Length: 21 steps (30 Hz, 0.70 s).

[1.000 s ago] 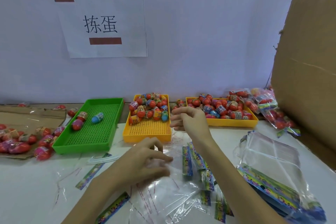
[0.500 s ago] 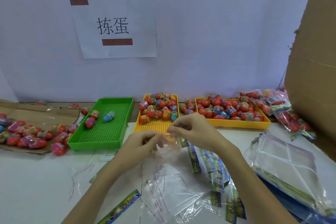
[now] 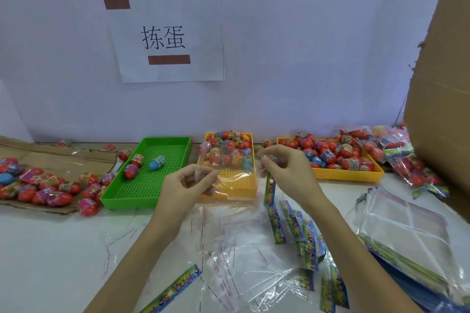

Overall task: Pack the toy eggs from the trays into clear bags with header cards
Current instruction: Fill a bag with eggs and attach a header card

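Two hands hold one clear bag [image 3: 234, 173] stretched between them above the near end of the middle yellow tray [image 3: 250, 185]: the left hand [image 3: 188, 183] pinches its left edge, the right hand [image 3: 287, 170] pinches its right corner by the coloured header card [image 3: 270, 188]. Toy eggs [image 3: 229, 150] fill that tray's far end, more lie in the right yellow tray [image 3: 348, 175], and three in the green tray [image 3: 142, 185] on the left.
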Tool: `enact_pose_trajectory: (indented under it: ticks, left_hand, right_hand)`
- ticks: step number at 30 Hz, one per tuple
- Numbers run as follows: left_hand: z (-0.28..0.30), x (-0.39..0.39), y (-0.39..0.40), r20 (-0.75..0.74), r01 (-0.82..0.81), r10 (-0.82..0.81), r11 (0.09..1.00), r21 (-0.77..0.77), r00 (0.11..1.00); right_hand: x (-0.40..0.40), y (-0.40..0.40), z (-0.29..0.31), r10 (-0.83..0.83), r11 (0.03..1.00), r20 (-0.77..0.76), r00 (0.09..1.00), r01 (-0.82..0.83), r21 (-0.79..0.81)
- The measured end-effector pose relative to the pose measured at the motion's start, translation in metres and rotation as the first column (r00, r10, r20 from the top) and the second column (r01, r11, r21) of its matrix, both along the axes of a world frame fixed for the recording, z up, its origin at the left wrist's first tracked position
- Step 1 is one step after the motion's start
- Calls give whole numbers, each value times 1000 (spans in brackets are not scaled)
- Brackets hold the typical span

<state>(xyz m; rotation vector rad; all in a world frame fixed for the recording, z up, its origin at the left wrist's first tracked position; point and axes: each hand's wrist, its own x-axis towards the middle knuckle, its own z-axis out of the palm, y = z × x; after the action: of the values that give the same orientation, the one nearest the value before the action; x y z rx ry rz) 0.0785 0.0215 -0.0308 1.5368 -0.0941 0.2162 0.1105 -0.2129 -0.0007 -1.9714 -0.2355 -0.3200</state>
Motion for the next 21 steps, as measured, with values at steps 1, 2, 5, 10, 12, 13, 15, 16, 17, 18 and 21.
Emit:
enact_pose_trajectory:
  ticks: [1,2,5,10,12,13,15,16,17,18,21]
  left_hand:
    - [0,0,0,4,-12,12,1000,-4,1000]
    - [0,0,0,10,-22,22,1000,-1,1000]
    - [1,-1,-2,35,-25,24,999,28,999]
    - [4,-3,-3,71,17,-21,997,69,997]
    - [4,-3,-3,80,38,-44,996,81,996]
    - [5,-3,-2,85,41,-49,995,92,995]
    - [4,-2,0,96,40,-50,994,105,994]
    - [4,-1,1,98,37,-47,994,106,994]
    - [4,0,2,99,32,-43,993,111,994]
    - [3,0,3,98,27,-39,993,117,994]
    - [-1,2,3,65,15,-23,992,129,998]
  right_hand:
    - [-1,2,-1,-26,997,19,999,28,-65]
    - [-2,5,-2,-55,989,65,996,63,-137]
    - [-11,17,2,-26,953,312,950,118,-280]
    - [-27,40,4,382,897,363,850,-247,-366]
    - [-30,46,0,431,858,304,850,-282,-429]
    - [-30,47,-1,424,853,307,852,-263,-451]
    - [-28,46,-2,392,864,345,853,-212,-456]
    - [-27,44,-2,372,876,358,856,-197,-441]
    - [-27,43,-1,357,887,358,863,-193,-419]
    - [-26,41,0,347,895,349,870,-197,-399]
    - [-25,38,0,339,896,302,891,-208,-393]
